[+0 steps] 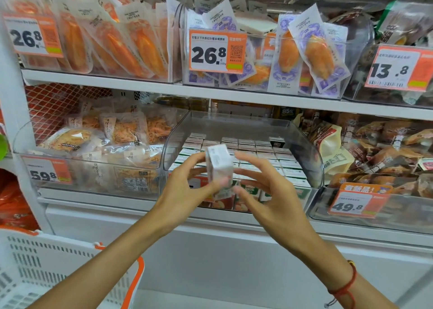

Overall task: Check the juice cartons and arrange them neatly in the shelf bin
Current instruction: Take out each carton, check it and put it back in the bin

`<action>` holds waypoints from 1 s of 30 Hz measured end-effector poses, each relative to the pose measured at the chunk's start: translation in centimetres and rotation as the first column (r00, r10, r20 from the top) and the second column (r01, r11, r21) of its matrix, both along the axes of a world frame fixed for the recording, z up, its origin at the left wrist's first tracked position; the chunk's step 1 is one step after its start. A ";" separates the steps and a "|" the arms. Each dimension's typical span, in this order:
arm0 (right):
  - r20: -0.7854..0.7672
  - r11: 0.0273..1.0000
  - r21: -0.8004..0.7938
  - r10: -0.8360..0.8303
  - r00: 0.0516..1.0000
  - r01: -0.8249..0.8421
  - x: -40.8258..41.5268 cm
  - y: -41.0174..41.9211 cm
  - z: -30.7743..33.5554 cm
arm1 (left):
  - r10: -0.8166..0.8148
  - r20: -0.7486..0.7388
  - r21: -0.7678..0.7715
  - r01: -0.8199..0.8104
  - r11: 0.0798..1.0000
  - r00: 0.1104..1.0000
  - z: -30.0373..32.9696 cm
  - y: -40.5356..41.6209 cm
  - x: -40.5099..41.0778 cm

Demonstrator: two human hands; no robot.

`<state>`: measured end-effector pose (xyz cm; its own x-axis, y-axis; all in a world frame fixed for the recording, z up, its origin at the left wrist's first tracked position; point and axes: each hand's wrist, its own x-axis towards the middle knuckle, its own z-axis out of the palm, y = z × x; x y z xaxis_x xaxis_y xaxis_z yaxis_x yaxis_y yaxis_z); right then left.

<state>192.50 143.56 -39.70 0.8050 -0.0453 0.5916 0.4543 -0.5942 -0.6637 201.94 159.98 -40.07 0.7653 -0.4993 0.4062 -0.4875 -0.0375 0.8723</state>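
We hold one small juice carton point(219, 168) up in front of the clear shelf bin point(311, 154), at the centre of our view. Our left hand point(187, 186) comes in from 7 o'clock and grips the carton, thumb curled on its lower near side and fingers behind it. Our right hand point(267, 191) comes in from 5 o'clock with its fingers spread and loosely bent; its fingertips lie just beside the carton's right edge, and motion blur keeps us from telling whether they touch it. The carton is roughly upright, tilted a little, its white top toward 12 o'clock. Behind it, the bin holds rows of cartons point(262, 154) standing packed side by side, tops up. A red cord bracelet point(346, 285) circles our right wrist at 5 o'clock. At 8 o'clock sits a white basket point(35, 273) with an orange handle. At 4 o'clock an orange price tag point(356, 203) reads 49.8, and at 12 o'clock another tag point(216, 52) reads 26.8.
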 end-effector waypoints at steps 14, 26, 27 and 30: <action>-0.157 0.972 0.226 -0.030 0.987 0.066 0.5 0.8 0.1 | -0.180 -0.661 -0.006 0.234 0.972 0.728 0.0 0.7 0.9; -0.491 0.836 0.487 0.021 0.871 0.254 0.7 0.2 0.7 | -0.084 -0.754 0.184 0.333 0.925 0.651 -0.4 0.5 1.0; -0.487 0.838 0.487 0.027 0.873 0.246 0.7 0.2 0.7 | -0.085 -0.749 0.176 0.321 0.931 0.657 -0.4 0.5 0.9; -0.490 0.845 0.486 0.053 0.870 0.223 0.6 0.0 0.8 | -0.081 -0.684 0.108 0.211 0.972 0.725 -0.2 0.2 0.2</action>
<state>193.14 143.57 -38.94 0.9504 -0.3107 0.0118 -0.0286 -0.1253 -0.9917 202.15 160.18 -40.26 0.7160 -0.6378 -0.2838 0.2101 -0.1908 0.9589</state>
